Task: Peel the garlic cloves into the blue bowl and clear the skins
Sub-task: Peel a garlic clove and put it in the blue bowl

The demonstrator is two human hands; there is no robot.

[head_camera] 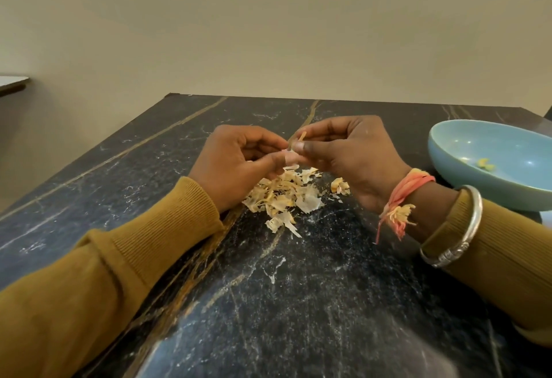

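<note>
papery pale strip of skin (301,137) lifts off a small garlic clove (288,155) held in the air between both hands, above the pile of skins (280,198) on the dark marble counter (268,303). the left hand (239,162) has its grip clamped on the clove, thumb and fingertips pinching it. the right hand (346,156) has its grip pinched together on the loose strip at the clove's top. the clove is likely light, firm and a little slick once bare, so it is best held by its sides. the skin looks thin and brittle, would probably tear if pulled fast, and wants taking close to where it clings. the blue bowl (478,189) sits on the counter beside the right wrist, with a few yellowish peeled pieces (484,164) inside. the shed skins look light enough to scatter at a breath, so sweeping them with a flat palm should suit better than picking.
</note>
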